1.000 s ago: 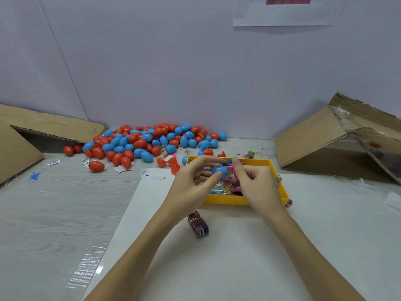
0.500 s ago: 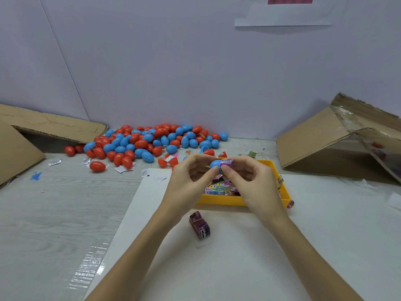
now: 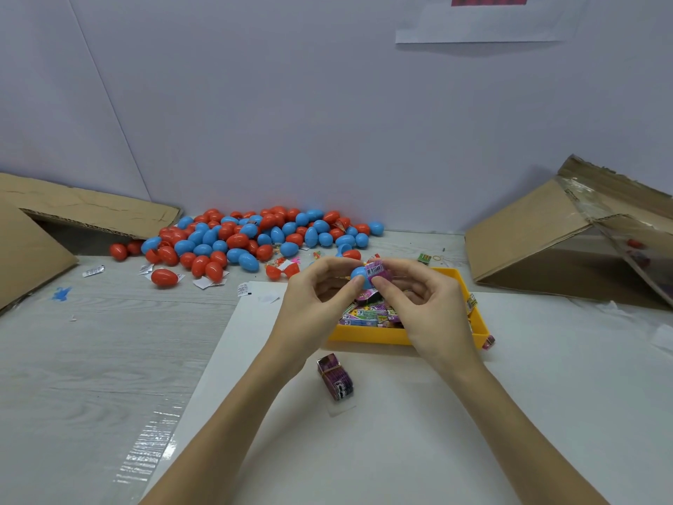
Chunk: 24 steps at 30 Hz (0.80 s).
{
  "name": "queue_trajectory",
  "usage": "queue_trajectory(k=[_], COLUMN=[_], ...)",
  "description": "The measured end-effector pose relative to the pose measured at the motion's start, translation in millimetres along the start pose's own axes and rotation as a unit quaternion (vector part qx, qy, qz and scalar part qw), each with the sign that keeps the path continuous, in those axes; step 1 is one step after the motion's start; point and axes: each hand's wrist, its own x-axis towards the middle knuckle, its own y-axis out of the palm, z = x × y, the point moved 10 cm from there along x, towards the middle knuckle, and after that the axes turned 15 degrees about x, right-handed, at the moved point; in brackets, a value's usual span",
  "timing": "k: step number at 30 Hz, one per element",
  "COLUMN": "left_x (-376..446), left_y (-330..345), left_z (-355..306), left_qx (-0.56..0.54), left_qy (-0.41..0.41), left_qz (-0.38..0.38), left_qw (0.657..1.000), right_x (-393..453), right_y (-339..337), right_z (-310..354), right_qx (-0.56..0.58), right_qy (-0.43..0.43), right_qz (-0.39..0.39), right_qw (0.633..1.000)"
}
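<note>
Left hand [image 3: 317,297]: fingers curled; thumb and fingertips pinch the blue plastic egg shell [image 3: 358,275].
Right hand [image 3: 426,304]: fingers curled; thumb and forefinger pinch the small purple printed packet [image 3: 378,270].
Contact: the packet touches the right end of the egg shell; how far it sits inside cannot be told.
Location of held parts: raised between both hands, above the shallow yellow plastic tray [image 3: 368,336].
Tray contents: loose colourful packets.
Tray support: white sheet [image 3: 400,450] on the grey wood-grain table [image 3: 91,359].
Near side of tray: purple banded bundle of packets [image 3: 335,377], lying apart from it on the sheet.
Far edge: pile of red and blue plastic eggs [image 3: 251,236] against the wall.
Right side: tilted brown cardboard box [image 3: 528,231].
</note>
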Motion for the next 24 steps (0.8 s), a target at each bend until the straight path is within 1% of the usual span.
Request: queue_trajectory(k=[7, 12, 15, 16, 18, 20, 22, 24], left_x=[0, -1, -1, -1, -3, -7, -11, -14], left_y=[0, -2, -3, -2, 0, 2, 0, -3], left_z=[-1, -5, -8, -11, -22, -33, -41, -46], left_qx=[-0.004, -0.001, 0.001, 0.011, 0.072, 0.141, 0.185, 0.205], left_qy=[0.001, 0.013, 0.020, 0.034, 0.089, 0.149, 0.188, 0.210], left_qz=[0.002, 0.003, -0.002, -0.002, -0.010, -0.032, -0.067, -0.094], left_qw=[1.000, 1.000, 1.000, 0.999, 0.993, 0.978, 0.962, 0.951], right_x=[-1, -1, -1, -1, -2, -6, -12, -17], right_y=[4, 3, -2, -4, -6, -6, 1, 8], right_z=[4, -4, -13, -16, -25, -37, -49, -56], right_qx=[0.004, -0.016, -0.002, 0.013, 0.058, 0.143, 0.243, 0.319], right_qy=[-0.004, 0.024, 0.055, 0.071, 0.114, 0.178, 0.253, 0.308], right_qz=[0.015, 0.009, -0.005, -0.013, -0.029, -0.045, -0.051, -0.052], right_qw=[1.000, 1.000, 0.998, 0.997, 0.991, 0.973, 0.935, 0.895])
